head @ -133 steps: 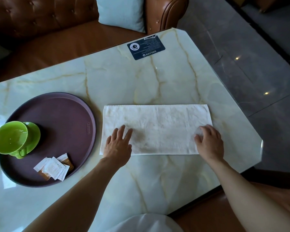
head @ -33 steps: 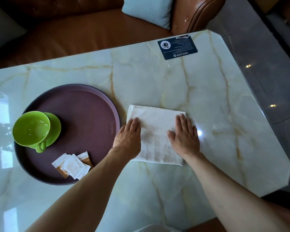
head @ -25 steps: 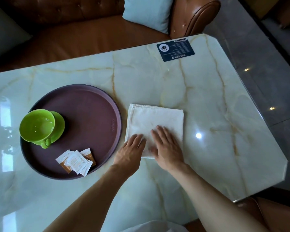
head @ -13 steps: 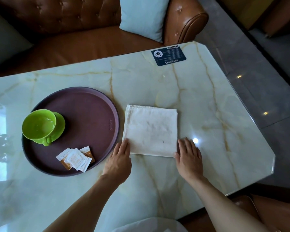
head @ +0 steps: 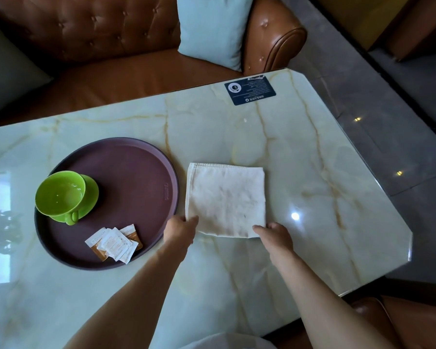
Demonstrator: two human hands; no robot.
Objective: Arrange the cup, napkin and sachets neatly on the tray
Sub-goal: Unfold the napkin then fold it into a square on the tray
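**Lifting the napkin could undo the fold**

Looking down from the head camera, I see my two hands at the near edge of the napkin [head: 225, 199]. My left hand [head: 180, 229] has its fingers curled at the near left corner. My right hand [head: 275, 231] has its fingers at the near right corner. Both look like they are pinching the cloth, but I cannot tell if the fingers are under it or just on top.

Here is what could go wrong. I think the napkin is folded in layers. If I hold only the top layer, it could flop open when I lift it. If one hand pulls more than the other, the square could go crooked.

The napkin is a cream square with some faint brown marks. It lies flat on the table [head: 312, 172], just beside the tray [head: 136, 157] but not on it yet.

On the tray, the sachets [head: 113, 244] sit in a messy pile near the front rim. If I drop the napkin there, it could cover them. Farther back on the left, the green cup [head: 61, 193] stands on its saucer [head: 91, 195]. The middle of the tray is bare.
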